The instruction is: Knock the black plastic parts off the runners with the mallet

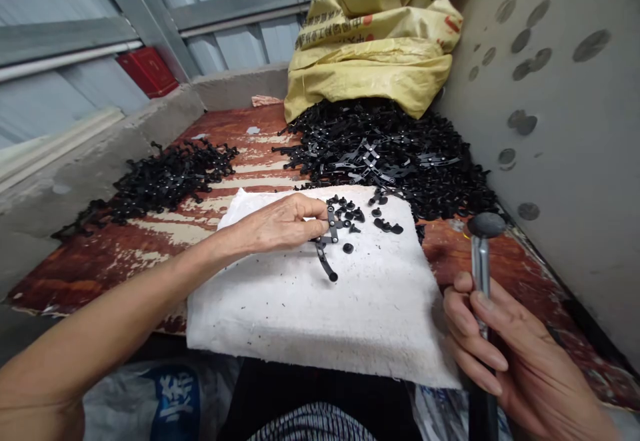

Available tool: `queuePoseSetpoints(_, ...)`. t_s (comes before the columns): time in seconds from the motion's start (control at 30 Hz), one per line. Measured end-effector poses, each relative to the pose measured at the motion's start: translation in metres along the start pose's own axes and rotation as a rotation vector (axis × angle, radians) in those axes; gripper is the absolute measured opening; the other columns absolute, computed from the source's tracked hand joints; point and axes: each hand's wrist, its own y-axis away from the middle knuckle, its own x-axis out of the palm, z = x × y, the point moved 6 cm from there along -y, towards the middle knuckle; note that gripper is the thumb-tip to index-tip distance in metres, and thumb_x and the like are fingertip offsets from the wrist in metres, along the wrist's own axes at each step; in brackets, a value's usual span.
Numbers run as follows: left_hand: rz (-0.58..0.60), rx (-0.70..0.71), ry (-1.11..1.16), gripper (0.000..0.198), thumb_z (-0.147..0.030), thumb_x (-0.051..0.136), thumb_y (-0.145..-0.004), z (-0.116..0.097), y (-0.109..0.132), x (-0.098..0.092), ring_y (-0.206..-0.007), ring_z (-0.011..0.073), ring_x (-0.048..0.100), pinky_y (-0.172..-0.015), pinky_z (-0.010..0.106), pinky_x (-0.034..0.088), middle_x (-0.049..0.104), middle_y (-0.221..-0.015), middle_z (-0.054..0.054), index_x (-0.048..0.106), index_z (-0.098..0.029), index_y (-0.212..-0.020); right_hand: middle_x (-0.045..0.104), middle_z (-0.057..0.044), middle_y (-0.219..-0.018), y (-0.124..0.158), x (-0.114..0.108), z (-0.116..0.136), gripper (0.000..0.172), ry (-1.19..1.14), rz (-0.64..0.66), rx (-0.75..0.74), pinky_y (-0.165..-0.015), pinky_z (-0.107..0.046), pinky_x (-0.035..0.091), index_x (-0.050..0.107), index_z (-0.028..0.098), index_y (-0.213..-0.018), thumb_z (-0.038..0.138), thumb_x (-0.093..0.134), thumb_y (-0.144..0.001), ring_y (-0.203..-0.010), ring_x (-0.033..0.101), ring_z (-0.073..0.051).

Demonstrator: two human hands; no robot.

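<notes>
My left hand (280, 224) rests on a folded white cloth (310, 314), its fingertips pinching a black plastic linkage piece (326, 249). The piece's long arm reaches down past my fingers onto the cloth. Several small black parts (353, 217) lie scattered just beyond my fingertips. My right hand (485, 334) is raised at the cloth's right edge, its fingers wrapped around the handle of a small hammer (481, 261). The hammer stands upright, with a round black head and a steel shaft.
A large heap of black plastic pieces (390, 154) lies behind the cloth, below a yellow woven sack (375, 47). A smaller heap (160, 181) lies to the left on a worn, red-painted board (95, 274). A grey wall (565, 114) stands on the right, a concrete ledge (65, 167) on the left.
</notes>
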Motion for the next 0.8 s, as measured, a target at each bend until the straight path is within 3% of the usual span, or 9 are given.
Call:
queuePoseSetpoints(0.37, -0.060, -0.107, 0.023, 0.016, -0.026, 0.055, -0.080, 0.021, -0.008, -0.015, -0.040, 0.0065, 0.038, -0.041, 0.018, 0.026, 0.043, -0.046, -0.006, 0.053, -0.017, -0.067, 0.048, 0.004, -0.051, -0.002, -0.002, -0.001, 0.028, 0.032, -0.019, -0.014, -0.022, -0.013, 0.029, 0.070, 0.024, -0.073, 0.037, 0.088, -0.056, -0.033, 0.023, -0.001)
queuePoseSetpoints(0.57, -0.051, -0.038, 0.098, 0.017, -0.026, 0.055, -0.081, 0.008, -0.006, -0.008, -0.039, 0.0054, 0.038, -0.041, 0.018, 0.026, 0.044, -0.045, -0.006, 0.052, -0.017, -0.067, 0.050, 0.004, -0.059, 0.001, -0.001, -0.001, 0.016, 0.040, 0.064, -0.008, -0.029, -0.011, 0.035, 0.069, 0.025, -0.083, 0.033, 0.078, -0.074, -0.038, 0.027, -0.002)
queuePoseSetpoints(0.8, 0.090, 0.011, 0.141, 0.018, -0.021, 0.053, -0.081, -0.007, -0.017, 0.011, -0.039, 0.0048, 0.037, -0.040, 0.018, 0.026, 0.040, -0.046, -0.008, 0.049, -0.018, -0.064, 0.050, 0.005, -0.059, 0.002, -0.002, -0.001, 0.017, 0.036, 0.062, -0.006, -0.029, -0.011, 0.035, 0.068, 0.023, -0.084, 0.033, 0.078, -0.074, -0.038, 0.027, -0.001)
